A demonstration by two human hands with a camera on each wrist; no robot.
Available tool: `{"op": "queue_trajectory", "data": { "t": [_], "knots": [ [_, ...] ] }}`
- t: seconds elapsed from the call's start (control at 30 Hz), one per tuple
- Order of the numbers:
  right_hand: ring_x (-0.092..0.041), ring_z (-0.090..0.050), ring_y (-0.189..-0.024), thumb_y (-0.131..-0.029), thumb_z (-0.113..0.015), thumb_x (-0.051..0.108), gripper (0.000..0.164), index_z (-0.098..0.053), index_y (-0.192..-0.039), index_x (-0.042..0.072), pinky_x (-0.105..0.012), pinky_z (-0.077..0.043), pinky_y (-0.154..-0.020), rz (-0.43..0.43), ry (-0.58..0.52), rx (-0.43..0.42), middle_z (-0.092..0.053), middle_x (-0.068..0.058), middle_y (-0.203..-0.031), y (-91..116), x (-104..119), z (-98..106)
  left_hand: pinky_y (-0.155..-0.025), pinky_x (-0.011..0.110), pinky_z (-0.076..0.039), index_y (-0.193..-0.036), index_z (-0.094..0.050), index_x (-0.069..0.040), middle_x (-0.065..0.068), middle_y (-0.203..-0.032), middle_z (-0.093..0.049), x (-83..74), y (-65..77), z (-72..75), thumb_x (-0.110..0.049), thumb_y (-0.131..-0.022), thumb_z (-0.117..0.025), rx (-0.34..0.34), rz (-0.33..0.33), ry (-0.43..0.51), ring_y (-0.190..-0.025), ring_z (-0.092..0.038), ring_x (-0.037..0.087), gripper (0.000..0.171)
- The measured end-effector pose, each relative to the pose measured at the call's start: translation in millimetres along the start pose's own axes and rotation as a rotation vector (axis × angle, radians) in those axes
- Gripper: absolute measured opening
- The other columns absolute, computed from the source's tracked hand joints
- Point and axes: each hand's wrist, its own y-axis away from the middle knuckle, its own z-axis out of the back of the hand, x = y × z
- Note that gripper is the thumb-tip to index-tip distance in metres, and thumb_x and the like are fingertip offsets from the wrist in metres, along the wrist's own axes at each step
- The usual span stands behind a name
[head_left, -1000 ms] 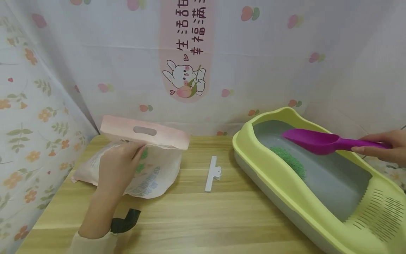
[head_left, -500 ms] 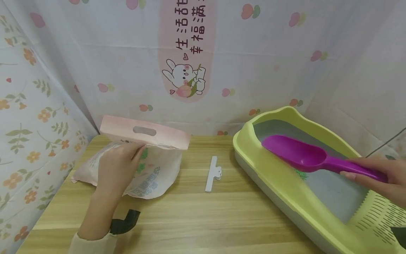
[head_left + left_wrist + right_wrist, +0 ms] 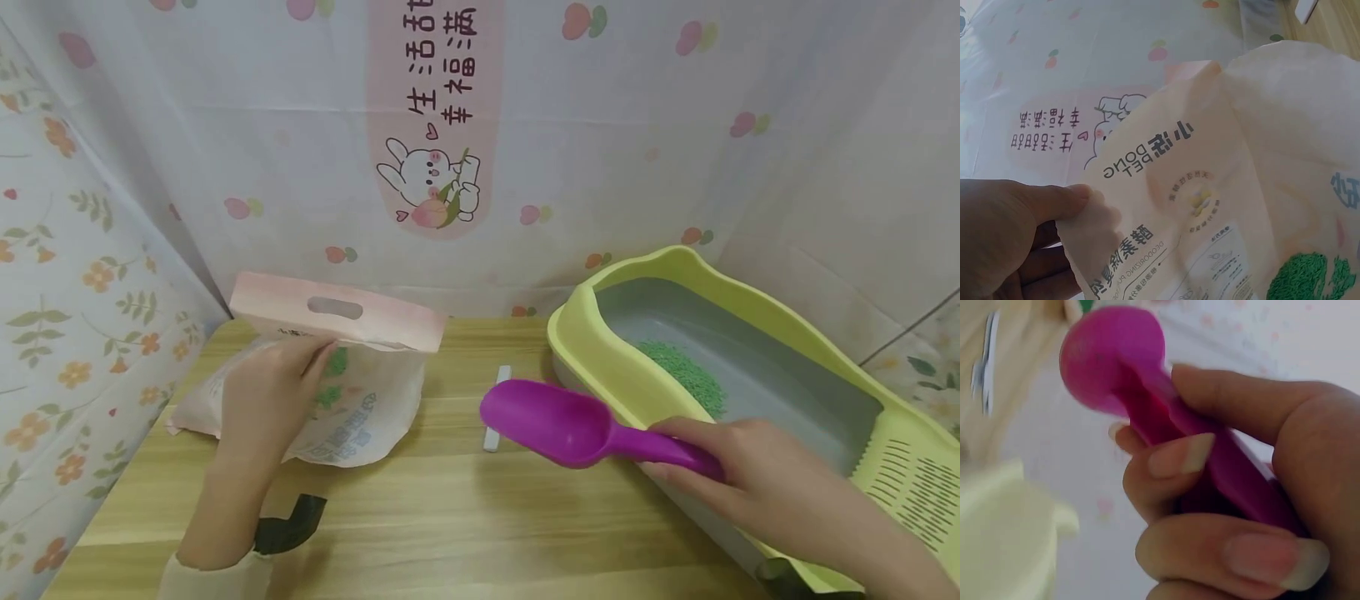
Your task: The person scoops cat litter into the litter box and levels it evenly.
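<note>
swung leftward from over the tray since half a second ago, the purple scoop (image 3: 573,429) now hangs above the wooden table (image 3: 420,517), its handle clamped in the curled fingers of the right hand (image 3: 757,467). the hands are well apart: the left hand (image 3: 273,375), at about nine o'clock from the scoop, pinches the upper part of a pale pink bag (image 3: 375,421) showing green patches. toward two o'clock, the yellow-rimmed grey tray (image 3: 603,358) holds a patch of green pellets (image 3: 684,373). the scoop's bowl points between nine and ten o'clock, its long axis running back between three and four, partly covering a white clip (image 3: 491,440).
</note>
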Motion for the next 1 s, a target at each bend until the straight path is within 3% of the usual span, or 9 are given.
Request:
{"op": "queue_trajectory", "data": {
  "t": [0.13,0.23,0.47,0.6,0.73,0.83,1.0],
  "knots": [
    [0.008,-0.031,-0.053,-0.093,-0.071,0.045,0.009,-0.064,-0.098,0.041,-0.016,-0.033,-0.049,-0.013,-0.120,0.045,-0.033,0.024,-0.059,-19,30,-18,-0.053,0.048,-0.049,-0.100,-0.079,-0.003,0.018,-0.080,-0.075,3.1,-2.2,3.2,-0.011,-0.087,-0.078,-0.022,0.003,0.021,-0.065,-0.068,0.035,0.015],
    [0.006,-0.031,-0.052,-0.093,-0.071,0.045,0.013,-0.067,-0.098,0.034,-0.016,-0.032,-0.048,-0.042,-0.207,0.082,-0.036,0.021,-0.058,-35,49,-32,-0.051,0.048,-0.048,-0.101,-0.079,-0.003,0.018,-0.082,-0.075,3.3,-2.7,5.1,-0.009,-0.087,-0.078,-0.016,0.004,0.038,-0.063,-0.067,0.033,0.015],
    [0.002,-0.033,-0.049,-0.092,-0.074,0.034,0.017,-0.070,-0.093,0.018,-0.018,-0.029,-0.045,-0.051,-0.278,0.076,-0.042,0.014,-0.057,-82,85,-72,-0.053,0.049,-0.049,-0.102,-0.078,-0.004,0.018,-0.083,-0.076,2.2,-2.0,8.7,-0.009,-0.089,-0.076,-0.012,-0.005,0.038,-0.062,-0.066,0.034,0.015],
    [-0.002,-0.035,-0.050,-0.093,-0.073,0.033,0.021,-0.066,-0.082,0.016,-0.020,-0.029,-0.045,-0.046,-0.253,0.058,-0.042,0.011,-0.057,-107,103,-97,-0.050,0.046,-0.045,-0.102,-0.079,-0.004,0.017,-0.080,-0.075,2.8,-2.6,7.5,-0.009,-0.088,-0.077,-0.020,-0.011,0.036,-0.055,-0.059,0.028,0.015],
    [-0.004,-0.043,-0.054,-0.094,-0.073,0.028,0.017,-0.068,-0.088,0.013,-0.020,-0.034,-0.047,-0.008,-0.200,0.038,-0.051,0.007,-0.063,-125,120,-114,-0.049,0.045,-0.044,-0.103,-0.080,-0.006,0.017,-0.081,-0.076,3.3,-2.9,5.5,-0.010,-0.088,-0.077,-0.015,-0.011,0.041,-0.054,-0.057,0.026,0.015],
    [-0.005,-0.044,-0.056,-0.093,-0.072,0.023,0.012,-0.067,-0.088,0.013,-0.019,-0.035,-0.047,0.035,-0.124,0.033,-0.052,0.006,-0.064,-134,133,-122,-0.051,0.048,-0.047,-0.103,-0.079,-0.006,0.018,-0.083,-0.076,4.3,-2.6,5.8,-0.010,-0.088,-0.077,-0.019,-0.014,0.041,-0.057,-0.062,0.030,0.016],
    [-0.005,-0.039,-0.051,-0.093,-0.070,0.023,0.025,-0.059,-0.072,0.017,-0.018,-0.030,-0.042,0.061,-0.014,0.003,-0.047,0.008,-0.059,-146,150,-130,-0.053,0.050,-0.049,-0.103,-0.079,-0.004,0.017,-0.082,-0.076,6.7,-2.9,6.5,-0.007,-0.088,-0.077,-0.033,-0.035,0.033,-0.057,-0.063,0.032,0.015]
  ]
}}
